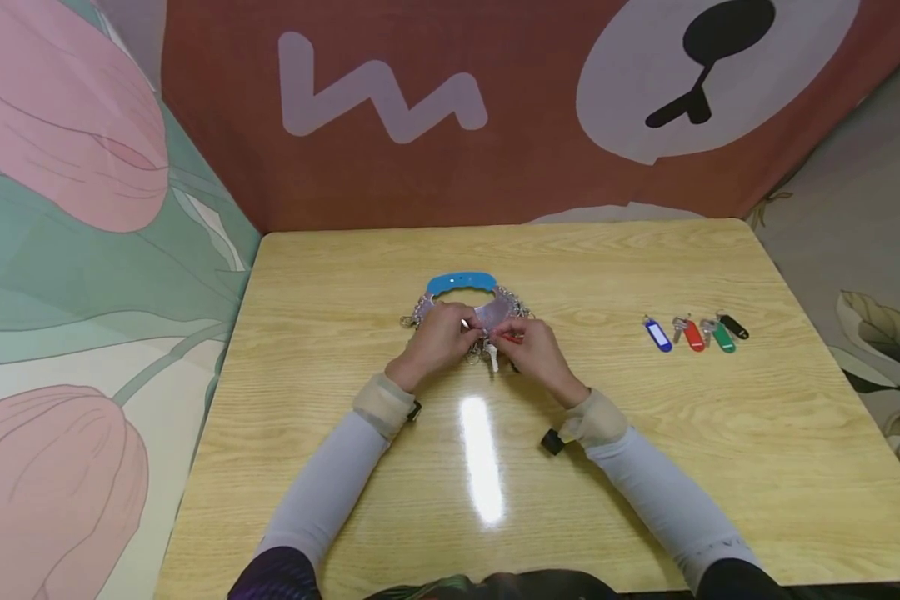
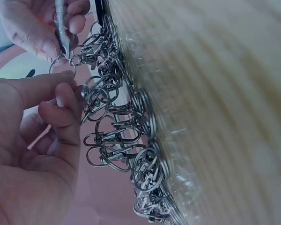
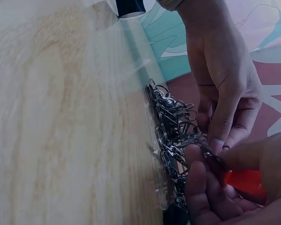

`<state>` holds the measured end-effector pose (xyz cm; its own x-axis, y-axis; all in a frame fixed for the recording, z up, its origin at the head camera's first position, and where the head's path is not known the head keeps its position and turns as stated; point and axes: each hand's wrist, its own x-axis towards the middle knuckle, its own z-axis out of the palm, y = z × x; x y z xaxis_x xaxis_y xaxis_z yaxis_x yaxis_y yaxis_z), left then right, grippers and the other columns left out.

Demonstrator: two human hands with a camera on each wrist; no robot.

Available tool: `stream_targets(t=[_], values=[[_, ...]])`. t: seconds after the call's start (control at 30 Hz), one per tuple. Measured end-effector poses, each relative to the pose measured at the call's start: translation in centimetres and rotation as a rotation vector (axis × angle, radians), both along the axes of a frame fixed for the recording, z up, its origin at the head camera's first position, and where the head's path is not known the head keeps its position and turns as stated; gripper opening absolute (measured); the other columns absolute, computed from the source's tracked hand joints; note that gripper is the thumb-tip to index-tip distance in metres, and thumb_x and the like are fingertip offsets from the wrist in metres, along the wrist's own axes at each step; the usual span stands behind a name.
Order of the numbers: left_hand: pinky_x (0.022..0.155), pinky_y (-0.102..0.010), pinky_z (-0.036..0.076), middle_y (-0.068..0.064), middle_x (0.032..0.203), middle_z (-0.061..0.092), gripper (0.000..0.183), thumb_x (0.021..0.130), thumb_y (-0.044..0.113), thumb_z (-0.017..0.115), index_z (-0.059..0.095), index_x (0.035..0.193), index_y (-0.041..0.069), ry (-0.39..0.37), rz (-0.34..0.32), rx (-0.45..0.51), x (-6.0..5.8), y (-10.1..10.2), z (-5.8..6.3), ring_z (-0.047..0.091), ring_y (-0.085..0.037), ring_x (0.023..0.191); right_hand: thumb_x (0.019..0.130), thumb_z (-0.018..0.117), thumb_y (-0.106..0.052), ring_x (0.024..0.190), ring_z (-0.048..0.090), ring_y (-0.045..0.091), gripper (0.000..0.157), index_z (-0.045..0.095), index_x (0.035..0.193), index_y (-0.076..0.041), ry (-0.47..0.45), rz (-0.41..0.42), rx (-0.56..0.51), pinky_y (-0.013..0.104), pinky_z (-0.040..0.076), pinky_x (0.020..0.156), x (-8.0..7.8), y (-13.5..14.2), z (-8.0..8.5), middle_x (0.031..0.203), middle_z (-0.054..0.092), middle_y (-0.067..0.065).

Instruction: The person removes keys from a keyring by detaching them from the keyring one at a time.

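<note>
A holder with a blue handle (image 1: pixel 461 282) lies on the table, its lower edge lined with metal ring clasps (image 2: pixel 114 152). My left hand (image 1: pixel 444 332) is at the holder's near edge; its thumb and finger pinch a thin metal split ring (image 2: pixel 52 65). Facing it, my right hand (image 1: pixel 534 350) grips a red key tag (image 3: pixel 246 182) near that ring. A silver key (image 1: pixel 492 357) hangs between the hands and shows beside the right fingers in the left wrist view. Fingers hide where ring, key and tag meet.
On the table's right side lie a blue tag (image 1: pixel 657 334), a red tag (image 1: pixel 693 336), a green tag (image 1: pixel 723 337) and a black tag (image 1: pixel 734 326), with keys among them. A printed cloth wall (image 1: pixel 390 175) stands behind the wooden table (image 1: pixel 330 283).
</note>
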<state>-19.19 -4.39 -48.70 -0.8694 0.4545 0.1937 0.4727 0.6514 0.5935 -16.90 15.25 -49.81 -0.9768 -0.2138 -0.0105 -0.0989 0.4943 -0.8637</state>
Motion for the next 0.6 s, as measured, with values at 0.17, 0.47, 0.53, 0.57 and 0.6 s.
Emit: stream_targets(t=[0.17, 0.47, 0.53, 0.57, 0.6], values=[[0.095, -0.040, 0.053, -0.005, 0.095, 0.079, 0.004, 0.094, 0.009, 0.079, 0.083, 0.095, 0.008, 0.009, 0.011, -0.054, 0.1, 0.1, 0.1, 0.072, -0.019, 0.086, 0.097, 0.077, -0.008, 0.062, 0.064, 0.006, 0.010, 0.080, 0.099, 0.002, 0.007, 0.017, 0.022, 0.016, 0.044, 0.053, -0.1, 0.0, -0.2, 0.085, 0.078, 0.012], [0.076, -0.029, 0.061, -0.005, 0.103, 0.077, 0.012, 0.096, 0.009, 0.079, 0.080, 0.107, 0.008, 0.116, -0.046, -0.069, 0.9, 0.4, 1.2, 0.072, -0.016, 0.083, 0.100, 0.072, -0.007, 0.067, 0.073, 0.027, 0.011, 0.078, 0.103, 0.001, -0.050, 0.051, -0.004, 0.020, 0.050, 0.051, -0.1, 0.4, 0.4, 0.084, 0.077, 0.013], [0.077, -0.029, 0.061, -0.005, 0.102, 0.078, 0.009, 0.096, 0.008, 0.079, 0.081, 0.104, 0.008, 0.141, -0.057, -0.064, 0.9, 0.4, 1.4, 0.073, -0.016, 0.085, 0.100, 0.072, -0.007, 0.069, 0.074, 0.029, 0.011, 0.078, 0.104, 0.002, -0.060, 0.053, -0.018, 0.020, 0.052, 0.052, -0.1, 0.4, 0.6, 0.087, 0.078, 0.015], [0.078, -0.029, 0.061, -0.005, 0.101, 0.078, 0.008, 0.096, 0.008, 0.079, 0.082, 0.103, 0.008, 0.148, -0.056, -0.061, 0.9, 0.4, 1.4, 0.074, -0.017, 0.087, 0.100, 0.073, -0.007, 0.070, 0.075, 0.030, 0.011, 0.078, 0.104, 0.002, -0.063, 0.053, -0.021, 0.020, 0.053, 0.053, -0.1, 0.4, 0.7, 0.088, 0.078, 0.015], [0.080, -0.029, 0.061, -0.005, 0.101, 0.079, 0.008, 0.096, 0.007, 0.078, 0.082, 0.103, 0.008, 0.149, -0.054, -0.059, 0.9, 0.4, 1.5, 0.074, -0.017, 0.088, 0.100, 0.072, -0.007, 0.070, 0.075, 0.031, 0.011, 0.078, 0.104, 0.002, -0.064, 0.054, -0.022, 0.020, 0.053, 0.052, -0.1, 0.4, 0.7, 0.088, 0.078, 0.015]])
